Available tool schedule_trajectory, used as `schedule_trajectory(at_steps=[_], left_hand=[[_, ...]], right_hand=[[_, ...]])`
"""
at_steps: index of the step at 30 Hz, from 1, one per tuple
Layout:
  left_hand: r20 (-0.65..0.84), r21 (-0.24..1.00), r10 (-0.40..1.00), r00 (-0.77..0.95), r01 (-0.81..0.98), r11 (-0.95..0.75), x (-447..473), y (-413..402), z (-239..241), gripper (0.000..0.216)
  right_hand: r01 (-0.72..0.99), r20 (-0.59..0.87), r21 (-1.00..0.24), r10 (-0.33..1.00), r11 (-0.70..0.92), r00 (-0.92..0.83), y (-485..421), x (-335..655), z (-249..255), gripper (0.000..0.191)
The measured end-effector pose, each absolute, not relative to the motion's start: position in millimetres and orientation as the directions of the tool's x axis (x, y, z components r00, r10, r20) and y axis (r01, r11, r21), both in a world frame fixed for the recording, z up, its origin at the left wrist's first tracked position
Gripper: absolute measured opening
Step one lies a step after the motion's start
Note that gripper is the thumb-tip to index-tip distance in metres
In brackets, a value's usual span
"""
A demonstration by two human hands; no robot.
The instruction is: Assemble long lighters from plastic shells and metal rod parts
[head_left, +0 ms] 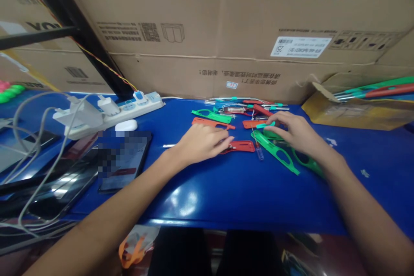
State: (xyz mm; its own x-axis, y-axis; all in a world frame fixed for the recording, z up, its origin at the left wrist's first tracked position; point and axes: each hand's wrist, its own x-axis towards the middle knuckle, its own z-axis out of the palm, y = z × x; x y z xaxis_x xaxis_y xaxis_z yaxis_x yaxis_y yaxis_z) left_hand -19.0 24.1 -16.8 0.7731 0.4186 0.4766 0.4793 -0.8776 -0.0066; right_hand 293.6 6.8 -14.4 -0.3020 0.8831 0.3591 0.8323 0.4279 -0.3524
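Observation:
My left hand (207, 141) is closed over a red plastic piece (243, 146) lying on the blue table; a metal rod (168, 145) sticks out on the hand's other side. Between the thumb and fingers of my right hand (293, 131) is a small teal plastic piece (264, 125). Just below that hand lies a green plastic piece (278, 153) with an oval loop. A small screwdriver (259, 152) with a see-through purplish handle rests between the hands. Behind my left hand are an orange-red piece (211, 123) and another green looped piece (211, 115).
A pile of metal rods and coloured parts (239, 105) lies against a big cardboard box (194, 43). An open brown carton (355, 112) holding similar parts stands at right. To the left are a power strip (145, 102), a white earbud case (126, 127) and a phone (129, 168).

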Motion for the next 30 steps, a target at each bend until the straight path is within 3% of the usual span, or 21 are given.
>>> schedule_trajectory(at_steps=[5, 10, 13, 19, 25, 30], left_hand=[[0.54, 0.005, 0.433, 0.722, 0.512, -0.859, -7.3, 15.8, -13.3, 0.031], [0.568, -0.104, 0.315, 0.761, 0.446, -0.889, -14.5, 18.3, -11.2, 0.023], [0.558, -0.103, 0.302, 0.773, 0.425, -0.899, -24.2, 24.6, -9.3, 0.024], [0.424, -0.059, 0.33, 0.843, 0.389, -0.919, -43.0, 38.6, -2.4, 0.027], [0.358, 0.101, 0.41, 0.839, 0.402, -0.91, -48.6, 40.8, 0.0, 0.023], [0.237, 0.072, 0.497, 0.835, 0.495, -0.866, -44.7, 34.2, 0.6, 0.018]], right_hand=[[0.707, 0.395, -0.541, 0.88, 0.455, -0.264, -15.8, 244.3, -4.7, 0.024], [0.618, 0.431, -0.593, 0.852, 0.516, -0.297, -28.4, 208.2, -15.3, 0.02], [0.641, 0.414, -0.534, 0.832, 0.551, -0.37, -27.3, 212.1, -19.9, 0.025], [0.648, 0.31, -0.263, 0.699, 0.715, -0.645, -26.6, 230.8, -17.5, 0.031], [0.673, 0.238, -0.185, 0.697, 0.717, -0.677, -28.8, 226.5, -19.5, 0.034], [0.679, 0.229, -0.161, 0.697, 0.716, -0.68, -29.1, 224.2, -20.2, 0.034]])
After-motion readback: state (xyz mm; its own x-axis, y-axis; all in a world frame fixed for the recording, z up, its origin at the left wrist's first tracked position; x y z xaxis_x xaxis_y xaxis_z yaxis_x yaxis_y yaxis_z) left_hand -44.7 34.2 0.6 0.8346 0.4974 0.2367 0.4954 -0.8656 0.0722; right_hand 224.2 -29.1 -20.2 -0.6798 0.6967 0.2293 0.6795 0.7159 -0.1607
